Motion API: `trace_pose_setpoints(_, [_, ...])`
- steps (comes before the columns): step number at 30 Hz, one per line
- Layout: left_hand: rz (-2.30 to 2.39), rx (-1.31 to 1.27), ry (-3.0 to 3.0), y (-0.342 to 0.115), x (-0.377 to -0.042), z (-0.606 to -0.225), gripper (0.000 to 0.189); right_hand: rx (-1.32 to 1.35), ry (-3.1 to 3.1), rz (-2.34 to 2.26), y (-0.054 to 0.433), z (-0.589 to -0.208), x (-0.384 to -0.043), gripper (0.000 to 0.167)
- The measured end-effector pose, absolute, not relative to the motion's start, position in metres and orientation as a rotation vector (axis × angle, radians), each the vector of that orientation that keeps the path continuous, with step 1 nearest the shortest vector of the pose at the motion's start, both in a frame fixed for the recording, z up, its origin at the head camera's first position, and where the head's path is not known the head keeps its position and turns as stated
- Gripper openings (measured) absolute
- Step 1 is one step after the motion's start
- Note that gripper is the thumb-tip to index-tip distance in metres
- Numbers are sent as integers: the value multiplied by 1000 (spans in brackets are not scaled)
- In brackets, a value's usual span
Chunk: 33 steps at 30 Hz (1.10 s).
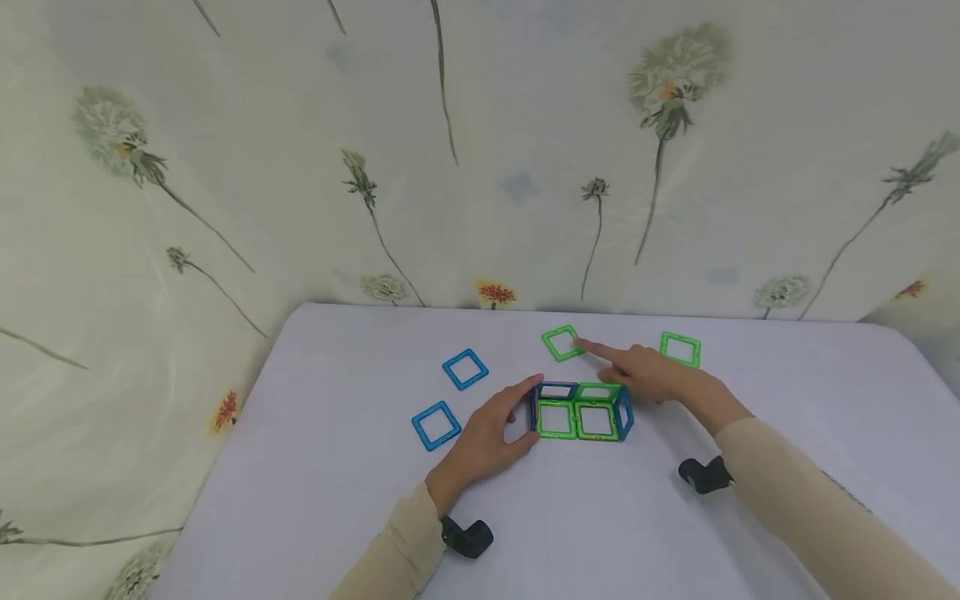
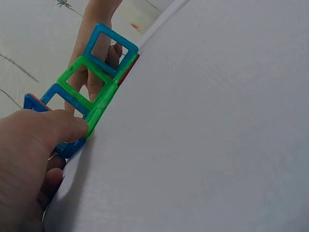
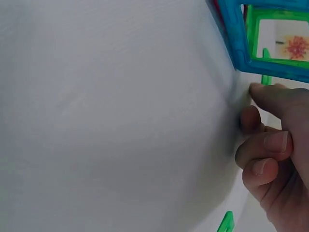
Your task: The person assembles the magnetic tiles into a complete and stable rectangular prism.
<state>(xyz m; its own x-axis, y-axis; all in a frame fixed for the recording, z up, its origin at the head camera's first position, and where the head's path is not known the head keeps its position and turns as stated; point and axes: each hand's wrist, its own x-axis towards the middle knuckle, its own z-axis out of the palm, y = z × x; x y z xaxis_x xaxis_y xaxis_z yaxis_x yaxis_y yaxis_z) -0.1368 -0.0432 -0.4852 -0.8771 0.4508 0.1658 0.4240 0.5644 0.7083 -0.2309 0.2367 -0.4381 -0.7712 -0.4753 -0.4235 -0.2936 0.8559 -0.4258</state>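
A low box of joined magnetic tiles (image 1: pixel 576 421) stands on the table, green squares at its front and blue ones at its ends. My left hand (image 1: pixel 483 437) grips its left end, thumb at the near lower corner and index finger along the top. In the left wrist view that thumb presses a green tile (image 2: pixel 99 104). My right hand (image 1: pixel 648 372) reaches behind the box, its index finger stretched out onto a loose green square tile (image 1: pixel 551 347). The other right fingers (image 3: pixel 264 145) curl loosely, with nothing in them.
Two loose blue square tiles, a farther one (image 1: pixel 453 376) and a nearer one (image 1: pixel 423 434), lie left of the box. Another green tile (image 1: pixel 681 337) lies behind the right wrist. The white table (image 1: pixel 337 375) ends at a flower-printed cloth (image 1: pixel 525 233).
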Motion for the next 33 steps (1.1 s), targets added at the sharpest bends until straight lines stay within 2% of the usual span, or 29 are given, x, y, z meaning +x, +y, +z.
trace_pose_setpoints(11, [1250, 764, 2748, -43, -135, -484, 82, -609, 2575, -436, 241, -442, -228, 50])
trace_pose_setpoints(19, [1265, 775, 2739, -41, -136, -485, 81, -735, 2779, -397, 243, -451, -222, 20])
trace_pose_setpoints(33, [1216, 781, 2755, -44, -137, -485, 82, -786, 2908, -530, 250, -462, -215, 19])
